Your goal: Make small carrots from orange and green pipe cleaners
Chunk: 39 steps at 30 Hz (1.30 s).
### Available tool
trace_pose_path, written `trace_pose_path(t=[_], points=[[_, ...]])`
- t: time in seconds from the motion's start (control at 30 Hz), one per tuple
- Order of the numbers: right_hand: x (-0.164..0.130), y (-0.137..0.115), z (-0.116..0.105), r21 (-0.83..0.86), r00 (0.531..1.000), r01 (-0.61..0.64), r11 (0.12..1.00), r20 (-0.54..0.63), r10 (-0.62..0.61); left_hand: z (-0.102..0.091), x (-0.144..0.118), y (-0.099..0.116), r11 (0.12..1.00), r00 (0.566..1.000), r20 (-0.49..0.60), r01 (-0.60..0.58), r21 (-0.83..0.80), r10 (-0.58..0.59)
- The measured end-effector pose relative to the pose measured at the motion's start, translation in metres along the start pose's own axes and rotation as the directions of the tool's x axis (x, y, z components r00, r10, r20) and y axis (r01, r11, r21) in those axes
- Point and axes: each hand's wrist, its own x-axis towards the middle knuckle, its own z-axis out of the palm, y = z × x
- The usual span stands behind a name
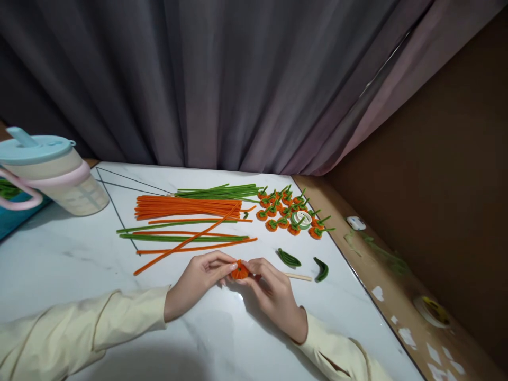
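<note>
Two hands meet over the white marble worktop (59,254), close to its near edge and about midway along it, and between them sits the small orange pipe-cleaner coil (239,271). Going from large to small: our left hand (197,281) comes in from the left side, palm turned down, its fingertips curled in so that they pinch the coil's left flank. Our right hand (273,295) comes up from the near right corner, fingers bent round, and touches the coil on its right flank; a thin wooden stick (298,277) shows just past the knuckles, pointing toward the worktop's right edge, though we cannot tell whether the hand grips it. Neither hand is spread; both are closed lightly on the coil, which lies squarely between them, equally near to each.

Behind the hands, toward the far edge, long orange stems (188,207) and green stems (218,191) lie with their long axes running left to right. At the far right corner is a cluster of finished orange pieces (291,211) round a tape roll (302,218). Two green leaf loops (289,258) lie just beyond the right hand.
</note>
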Motion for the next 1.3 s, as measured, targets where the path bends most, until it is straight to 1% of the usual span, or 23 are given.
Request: trace_pose_path(t=[0.13,0.27,0.33,0.4,0.47,0.53,0.63,0.73,0.8,0.93,1.0,1.2,1.3], points=[[0.0,0.0,0.002,-0.047,0.999,0.039,0.998,0.005,-0.038,0.004,-0.004,-0.003,0.999,0.999,-0.036,-0.035,0.041,0.036],[0.0,0.001,0.001,-0.07,0.997,0.067,0.995,0.033,-0.065,0.003,-0.007,-0.008,0.995,0.997,-0.017,-0.076,0.066,0.078],[0.001,0.001,0.001,-0.064,0.997,0.073,0.995,0.022,-0.072,0.003,-0.007,-0.009,0.997,0.998,0.001,-0.064,0.035,0.064],[0.002,0.002,0.0,-0.051,0.997,0.075,0.996,0.012,-0.074,0.002,-0.005,-0.01,0.998,0.999,-0.002,-0.043,-0.041,0.043],[0.002,0.004,0.0,-0.047,0.997,0.073,0.996,0.012,-0.073,0.002,-0.003,-0.011,0.991,0.999,-0.039,-0.038,-0.127,0.033],[0.002,0.005,-0.001,-0.053,0.997,0.08,0.995,0.01,-0.08,0.001,0.0,-0.012,0.984,0.997,-0.075,-0.043,-0.172,0.031],[0.001,0.005,-0.001,-0.06,0.996,0.087,0.994,0.002,-0.087,0.001,0.001,-0.01,0.987,0.995,-0.095,-0.02,-0.159,0.005],[-0.001,0.004,0.0,-0.073,0.999,0.038,0.997,-0.003,-0.038,0.0,0.001,-0.007,0.991,0.994,-0.104,0.01,-0.131,-0.024],[-0.002,0.005,0.0,-0.107,0.999,0.032,0.994,-0.005,-0.033,0.0,0.0,-0.005,0.992,0.993,-0.11,0.02,-0.125,-0.034],[-0.006,0.007,0.003,-0.223,0.993,0.115,0.968,0.015,-0.115,0.0,0.001,-0.007,0.994,0.991,-0.135,0.007,-0.113,-0.022],[-0.007,0.008,0.003,-0.283,0.991,0.132,0.95,0.04,-0.126,0.001,0.002,-0.008,0.994,0.99,-0.144,-0.007,-0.107,-0.008],[-0.011,0.007,0.005,-0.436,0.985,0.173,0.883,0.083,-0.152,0.005,0.005,-0.014,0.997,0.98,-0.193,-0.059,-0.042,0.05],[-0.011,0.005,0.006,-0.477,0.983,0.184,0.86,0.086,-0.162,0.005,0.004,-0.014,0.994,0.975,-0.194,-0.112,0.003,0.11]])
